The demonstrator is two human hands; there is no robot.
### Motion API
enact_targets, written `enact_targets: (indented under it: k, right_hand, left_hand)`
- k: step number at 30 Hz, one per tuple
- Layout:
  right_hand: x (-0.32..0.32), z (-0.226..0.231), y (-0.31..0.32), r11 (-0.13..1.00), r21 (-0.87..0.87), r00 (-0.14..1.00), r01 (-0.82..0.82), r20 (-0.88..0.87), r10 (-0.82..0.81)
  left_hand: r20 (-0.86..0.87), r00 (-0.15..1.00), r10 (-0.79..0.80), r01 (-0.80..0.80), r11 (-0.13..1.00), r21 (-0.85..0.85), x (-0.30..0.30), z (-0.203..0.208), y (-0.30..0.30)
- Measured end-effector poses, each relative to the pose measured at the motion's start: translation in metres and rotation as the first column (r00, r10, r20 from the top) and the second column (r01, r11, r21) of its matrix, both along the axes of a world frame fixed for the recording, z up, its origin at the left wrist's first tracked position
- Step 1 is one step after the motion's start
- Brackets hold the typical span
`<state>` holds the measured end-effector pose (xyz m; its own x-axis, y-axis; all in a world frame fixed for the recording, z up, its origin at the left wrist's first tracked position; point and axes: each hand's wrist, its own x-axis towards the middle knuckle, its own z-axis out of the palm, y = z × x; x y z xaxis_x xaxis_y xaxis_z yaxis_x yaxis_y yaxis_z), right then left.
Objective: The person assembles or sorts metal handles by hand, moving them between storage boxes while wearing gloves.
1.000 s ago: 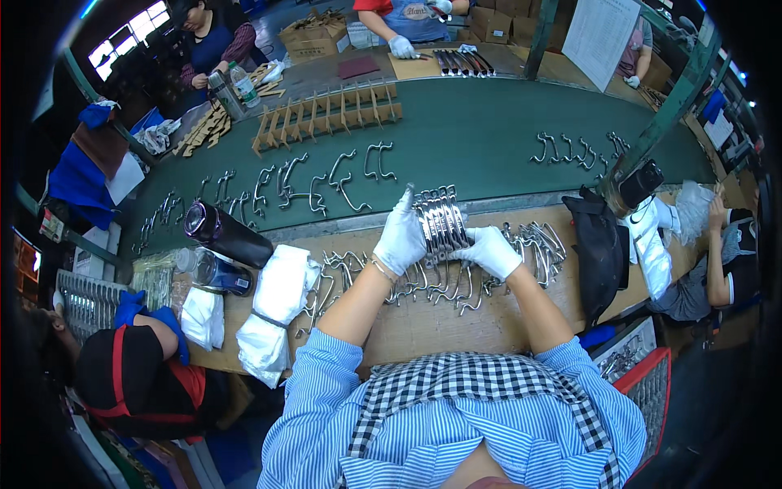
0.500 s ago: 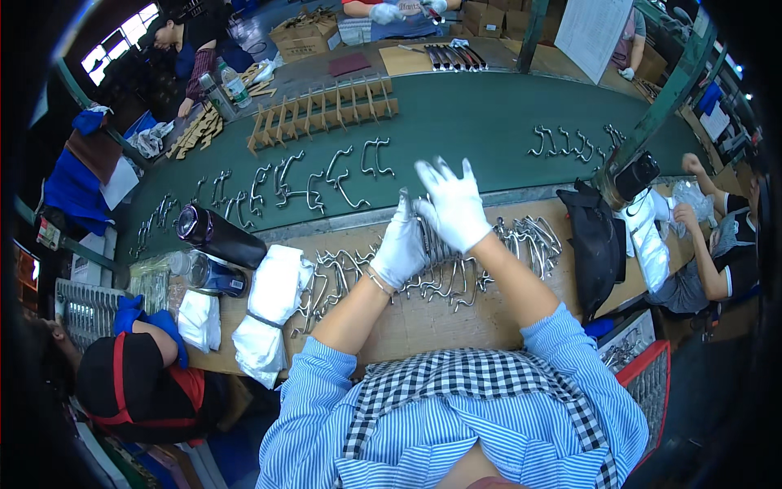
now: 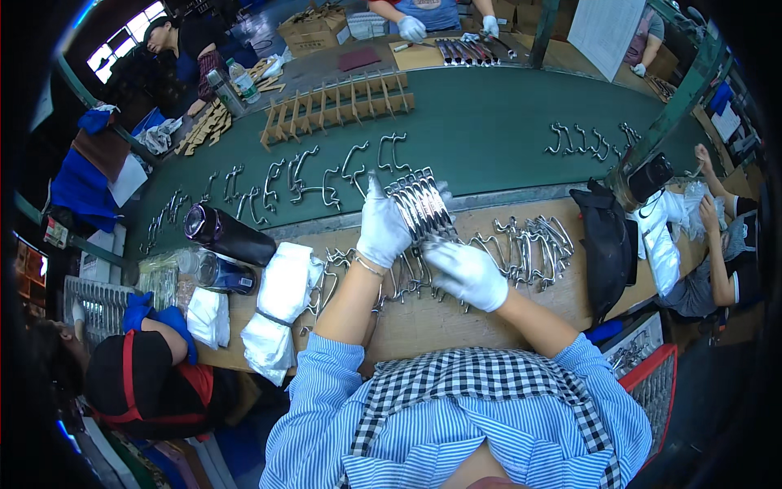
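Observation:
My left hand [image 3: 383, 232], in a white glove, is closed round a bundle of shiny bent metal rods [image 3: 421, 202], its thumb pointing up along the left side. The rods stand tilted, packed side by side. Against the bundle's lower end is my right hand [image 3: 471, 277], also gloved, its fingers bent in and partly blurred. Beneath and beside both hands, a row of loose bent metal rods [image 3: 533, 248] lies on the brown work surface [image 3: 423, 326]. More bent rods [image 3: 330, 189] are spread over the green belt [image 3: 481, 122] beyond.
A slotted cardboard divider [image 3: 338, 106] sits on the belt. Left of me are a black bottle [image 3: 228, 235], a clear jar [image 3: 220, 273] and a tied white bundle [image 3: 277, 301]; a black bag [image 3: 605, 248] lies right, beside a green post [image 3: 652, 134]. Co-workers surround the belt.
The bundle has come up into plain view, raised in my left hand. My right hand has dropped from above it to its lower end, fingers no longer spread. The view has shifted slightly.

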<state>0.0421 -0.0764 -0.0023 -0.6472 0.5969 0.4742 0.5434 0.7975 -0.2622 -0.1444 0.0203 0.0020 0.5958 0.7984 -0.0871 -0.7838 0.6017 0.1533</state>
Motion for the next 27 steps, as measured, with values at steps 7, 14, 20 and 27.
enact_targets:
  k: [7, 14, 20, 27]
  right_hand:
    - [0.023, -0.02, 0.027, 0.647, -0.754, 0.654, 0.11, -0.435, -0.618]
    - [0.015, 0.002, 0.058, 0.565, -0.793, 0.584, -0.228, -0.576, -0.572]
    - [0.0, 0.019, 0.079, 0.444, -0.838, 0.715, -0.317, -0.519, -0.469]
    - [-0.025, 0.012, 0.091, 0.507, -0.834, 0.611, -0.217, -0.521, -0.596]
  left_hand:
    - [-0.011, 1.0, 0.018, -0.018, 0.999, -0.034, -0.005, 0.002, 0.002]
    - [-0.063, 0.996, -0.065, 0.067, 0.997, 0.04, -0.003, 0.012, -0.007]
    - [-0.125, 0.986, -0.112, 0.126, 0.986, 0.112, -0.005, 0.001, -0.01]
    - [-0.114, 0.987, -0.11, 0.121, 0.988, 0.098, -0.007, -0.01, -0.009]
